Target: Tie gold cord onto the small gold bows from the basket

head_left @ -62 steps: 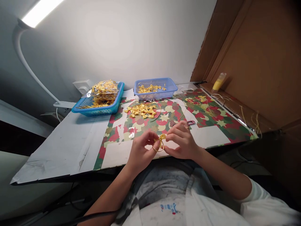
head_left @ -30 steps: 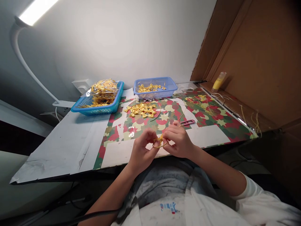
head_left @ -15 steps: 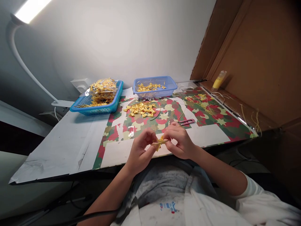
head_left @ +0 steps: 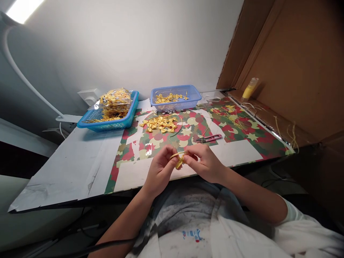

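Above the table's front edge, my left hand (head_left: 161,168) and my right hand (head_left: 204,163) pinch a small yellow bow (head_left: 180,163) between them. A thin gold cord (head_left: 178,154) curves across the gap between my hands, on the far side of the bow. Fingers of both hands are closed on the bow and cord. Beyond them several loose yellow bows (head_left: 161,124) lie in a pile. Pink-handled thread snips (head_left: 213,138) rest behind my right hand.
A blue basket (head_left: 126,123) at the left holds bagged bows. Another blue basket (head_left: 176,105) stands at the back, with silver beads before it. Yellow threads (head_left: 233,118) lie at the right, near a small yellow bottle (head_left: 249,89). A lamp rises at the left.
The bow and cord have turned between my fingers; the cord now arches beyond the bow. My right hand has shifted slightly nearer and left, uncovering more of the snips. The view has shifted slightly.
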A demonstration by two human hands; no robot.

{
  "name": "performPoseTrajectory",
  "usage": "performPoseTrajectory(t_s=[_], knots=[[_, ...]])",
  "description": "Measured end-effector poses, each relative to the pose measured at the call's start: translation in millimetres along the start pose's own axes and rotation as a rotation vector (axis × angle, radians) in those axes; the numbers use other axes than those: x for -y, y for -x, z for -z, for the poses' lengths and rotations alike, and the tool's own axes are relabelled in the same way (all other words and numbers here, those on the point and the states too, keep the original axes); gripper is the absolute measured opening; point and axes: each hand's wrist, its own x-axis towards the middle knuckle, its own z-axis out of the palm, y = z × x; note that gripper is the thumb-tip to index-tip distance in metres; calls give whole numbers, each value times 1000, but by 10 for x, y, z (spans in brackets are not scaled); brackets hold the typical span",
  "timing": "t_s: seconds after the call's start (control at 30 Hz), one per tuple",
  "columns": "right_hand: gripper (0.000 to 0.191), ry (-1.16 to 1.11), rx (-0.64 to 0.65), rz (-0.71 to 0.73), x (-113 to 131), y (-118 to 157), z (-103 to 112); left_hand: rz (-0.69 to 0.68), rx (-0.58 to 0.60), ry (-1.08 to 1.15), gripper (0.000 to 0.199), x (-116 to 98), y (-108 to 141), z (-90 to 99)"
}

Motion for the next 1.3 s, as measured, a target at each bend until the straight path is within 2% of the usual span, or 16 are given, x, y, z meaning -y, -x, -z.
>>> performPoseTrajectory(t_s=[0.1, 0.23, 0.37, 0.8, 0.97, 1.23, 1.3], knots=[[22, -102, -2, -84, 18, -2, -10, -16, 2, -19, 25, 1, 3, -7], [26, -384, -9, -185, -6, -13, -48, -2, -5, 54, 28, 19, 7, -2], [26, -551, -66, -176, -25, -30, -76, -23, -43, 149, 27, 24, 11, 9], [24, -598, -36, -183, -6, -45, -47, -30, -55, 198, 23, -26, 3, 44], [23, -593, -65, -176, 2, -59, -37, -58, -63, 201, 21, -34, -2, 47], [25, -515, -100, -148, -55, -83, 41, -112, -101, 105, 21, -46, -40, 84], [28, -515, -71, -152, -80, -125, 20, -97, -61, 70, 20, -32, -75, 79]])
